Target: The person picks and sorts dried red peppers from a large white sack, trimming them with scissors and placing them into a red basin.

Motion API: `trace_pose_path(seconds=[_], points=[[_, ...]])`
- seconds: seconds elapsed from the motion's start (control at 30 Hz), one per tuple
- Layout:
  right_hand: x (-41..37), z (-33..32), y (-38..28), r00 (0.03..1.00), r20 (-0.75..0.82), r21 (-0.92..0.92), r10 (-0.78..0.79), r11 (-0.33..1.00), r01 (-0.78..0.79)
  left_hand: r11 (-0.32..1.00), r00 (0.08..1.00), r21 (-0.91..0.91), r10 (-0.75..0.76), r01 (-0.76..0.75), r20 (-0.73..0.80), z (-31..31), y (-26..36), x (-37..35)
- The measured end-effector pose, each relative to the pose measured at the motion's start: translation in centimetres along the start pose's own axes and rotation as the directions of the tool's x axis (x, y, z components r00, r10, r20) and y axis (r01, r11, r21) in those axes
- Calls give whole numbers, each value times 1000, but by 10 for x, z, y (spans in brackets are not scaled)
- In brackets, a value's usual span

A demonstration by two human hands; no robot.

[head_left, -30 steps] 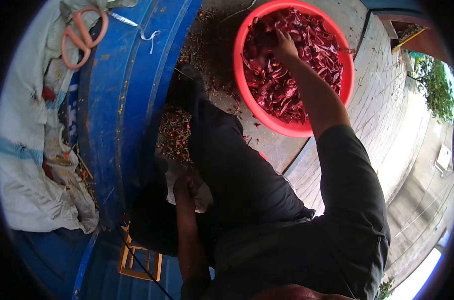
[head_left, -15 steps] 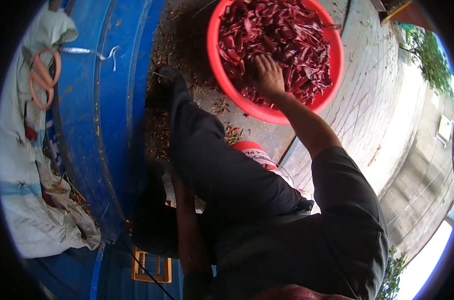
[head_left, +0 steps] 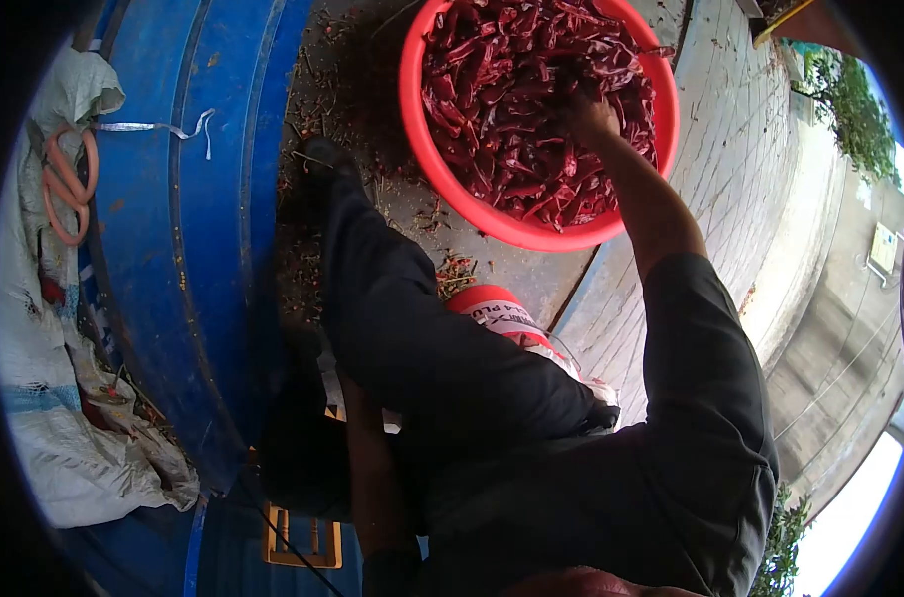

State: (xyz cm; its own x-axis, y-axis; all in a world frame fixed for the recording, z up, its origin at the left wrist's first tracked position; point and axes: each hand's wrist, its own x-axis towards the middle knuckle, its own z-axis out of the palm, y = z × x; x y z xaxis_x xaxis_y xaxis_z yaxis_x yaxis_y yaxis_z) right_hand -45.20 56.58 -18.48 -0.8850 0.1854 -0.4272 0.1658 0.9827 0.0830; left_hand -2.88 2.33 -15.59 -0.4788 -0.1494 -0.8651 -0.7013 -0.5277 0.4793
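Dried red chillies [head_left: 511, 109] fill a large red basin [head_left: 434, 174] at the top of the view. My right hand [head_left: 596, 119] reaches into the pile on its right side; its fingers are sunk among the chillies and shaded, so any grip is hidden. The left forearm runs down beside my dark-trousered leg [head_left: 422, 318], and my left hand is out of sight behind that leg.
Beside my leg is a red and white bucket [head_left: 492, 303]. Pink-handled scissors [head_left: 69, 184] lie on white woven sacks [head_left: 34, 348] by a blue ridged surface [head_left: 218, 189]. A yellow crate [head_left: 302, 537] is at the bottom. Chilli scraps litter the ground.
My right hand has moved right and slightly up across the basin, from lying spread on the chillies to being sunk among them. The camera view has shifted slightly.
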Motion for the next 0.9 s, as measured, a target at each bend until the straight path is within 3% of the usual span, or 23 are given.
trace_pose_path(seconds=[0.03, 0.07, 0.1, 0.2, 0.23, 0.3, 0.37, 0.4, 0.47, 0.5, 0.57, 0.67, 0.73, 0.8, 0.87, 0.9], points=[[9, 0, 9, 1000, 11, 45, 17, 999, -17, 1000, 1000, -4, -9, 9, -6, 8, 9, 34], [18, 2, 16, 999, 24, 90, 33, 995, -35, 1000, 1000, -7, -17, 17, -12, 5, 0, 0], [24, 3, 18, 997, -72, 106, 34, 994, -27, 1000, 1000, -10, -25, 25, -16, 3, -1, -6], [55, 8, 33, 998, -46, 102, 45, 994, -40, 999, 999, -12, -40, 40, -30, 5, -1, -15], [61, -2, 30, 993, 40, 66, 112, 991, -115, 999, 998, -10, -45, 45, -38, 22, 5, 13], [65, -12, 32, 998, 26, 116, 65, 991, -68, 998, 996, -4, -64, 64, -58, 30, 14, 18], [65, -8, 36, 990, -129, 281, 54, 960, -16, 997, 995, -4, -77, 77, -65, 31, 20, 17], [64, -4, 40, 990, -126, 278, 57, 960, -20, 996, 994, -4, -85, 85, -66, 37, 19, 21], [64, 3, 50, 943, -332, 388, 31, 915, 106, 995, 993, -5, -98, 98, -65, 44, 19, 19], [57, 3, 49, 945, -326, 386, 31, 917, 103, 994, 992, -5, -108, 107, -70, 47, 20, 18], [31, -1, 37, 827, -550, 247, -113, 925, 290, 993, 989, -10, -120, 119, -88, 49, 19, 12], [-38, -13, -8, 786, -611, 333, -96, 869, 366, 991, 984, -8, -136, 136, -117, 66, 25, 21], [-82, 7, -32, 907, -400, 421, -133, 853, 310, 991, 984, -5, -133, 133, -121, 63, 25, 9], [-122, 31, -52, 905, -350, 324, -242, 875, 359, 992, 985, 3, -126, 127, -117, 81, 35, 20], [-147, 68, -54, 893, -337, 143, -299, 921, 363, 995, 990, 5, -101, 102, -95, 63, 29, -30], [-158, 74, -58, 914, -291, 137, -284, 933, 333, 997, 995, -3, -73, 73, -74, 95, 51, 25]])
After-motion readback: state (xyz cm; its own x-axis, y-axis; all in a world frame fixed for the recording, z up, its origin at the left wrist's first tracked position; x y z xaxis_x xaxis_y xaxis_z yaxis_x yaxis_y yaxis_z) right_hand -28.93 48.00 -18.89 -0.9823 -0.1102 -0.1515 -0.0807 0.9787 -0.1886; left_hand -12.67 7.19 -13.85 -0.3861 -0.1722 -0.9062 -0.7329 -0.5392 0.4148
